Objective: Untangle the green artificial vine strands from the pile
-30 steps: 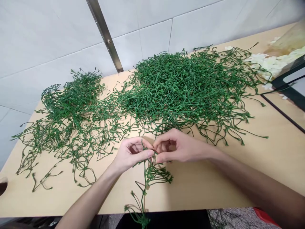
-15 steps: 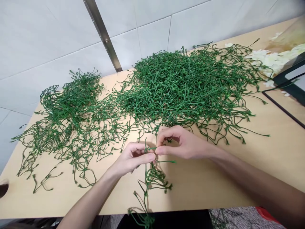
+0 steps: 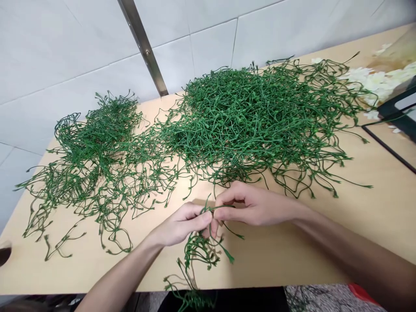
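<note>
Near the front of the table my left hand [image 3: 185, 223] pinches a branching strand of green plastic stems [image 3: 201, 251] between thumb and fingers. The strand hangs below the hand, over the table edge and down to the dark lap. My right hand [image 3: 248, 203] is right beside it, thumb and forefinger closed on a thin green stem [image 3: 224, 207] at the same spot. The fingertips of both hands nearly touch. Exactly how the stems cross between the fingers is partly hidden. Just behind the hands lies a large heap of green plastic stems [image 3: 253, 117].
A smaller, looser pile of green stems [image 3: 100, 134] spreads over the left of the wooden table [image 3: 276, 260]. White artificial flowers [image 3: 373, 82] lie at the far right, by a black-framed object [image 3: 399, 104]. A tiled wall [image 3: 211, 26] with a metal strip [image 3: 144, 50] rises behind.
Both hands have come slightly lower and closer together. The right hand has turned a little at the stem, and the hanging strand has swung to the left.
</note>
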`<state>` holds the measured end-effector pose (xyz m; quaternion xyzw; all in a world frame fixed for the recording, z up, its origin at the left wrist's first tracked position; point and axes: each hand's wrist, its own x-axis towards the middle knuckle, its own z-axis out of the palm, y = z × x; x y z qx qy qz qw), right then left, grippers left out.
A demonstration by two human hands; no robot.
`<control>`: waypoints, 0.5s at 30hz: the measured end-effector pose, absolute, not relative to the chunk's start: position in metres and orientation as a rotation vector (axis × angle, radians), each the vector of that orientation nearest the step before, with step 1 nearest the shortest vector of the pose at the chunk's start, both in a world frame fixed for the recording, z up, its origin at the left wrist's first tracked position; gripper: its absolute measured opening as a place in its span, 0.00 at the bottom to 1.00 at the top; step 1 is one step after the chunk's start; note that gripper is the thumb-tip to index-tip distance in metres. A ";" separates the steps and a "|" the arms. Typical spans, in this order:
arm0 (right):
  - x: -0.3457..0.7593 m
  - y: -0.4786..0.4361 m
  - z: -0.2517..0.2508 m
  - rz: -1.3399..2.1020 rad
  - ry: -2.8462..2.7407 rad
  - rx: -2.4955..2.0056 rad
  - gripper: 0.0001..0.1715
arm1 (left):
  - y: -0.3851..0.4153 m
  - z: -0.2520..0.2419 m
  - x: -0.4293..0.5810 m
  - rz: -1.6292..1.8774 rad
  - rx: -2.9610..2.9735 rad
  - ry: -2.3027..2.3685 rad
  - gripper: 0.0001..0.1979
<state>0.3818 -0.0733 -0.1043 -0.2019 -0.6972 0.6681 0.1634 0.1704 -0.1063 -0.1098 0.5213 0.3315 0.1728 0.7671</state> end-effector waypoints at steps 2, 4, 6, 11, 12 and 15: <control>0.382 -0.075 -0.103 1.954 -1.946 -0.532 0.27 | -0.107 -0.113 0.170 0.385 1.113 0.674 0.29; 0.381 -0.076 -0.103 1.989 -1.923 -0.504 0.31 | -0.109 -0.115 0.171 0.379 1.101 0.666 0.29; 0.382 -0.077 -0.102 1.951 -1.939 -0.534 0.37 | -0.110 -0.116 0.173 0.362 1.120 0.716 0.29; 0.385 -0.075 -0.105 2.009 -1.802 -0.516 0.49 | -0.111 -0.112 0.176 0.376 1.223 0.783 0.30; 0.384 -0.074 -0.106 2.050 -1.773 -0.488 0.47 | -0.111 -0.111 0.176 0.385 1.235 0.786 0.30; 0.381 -0.074 -0.109 2.137 -1.730 -0.564 0.31 | -0.112 -0.111 0.174 0.399 1.273 0.797 0.29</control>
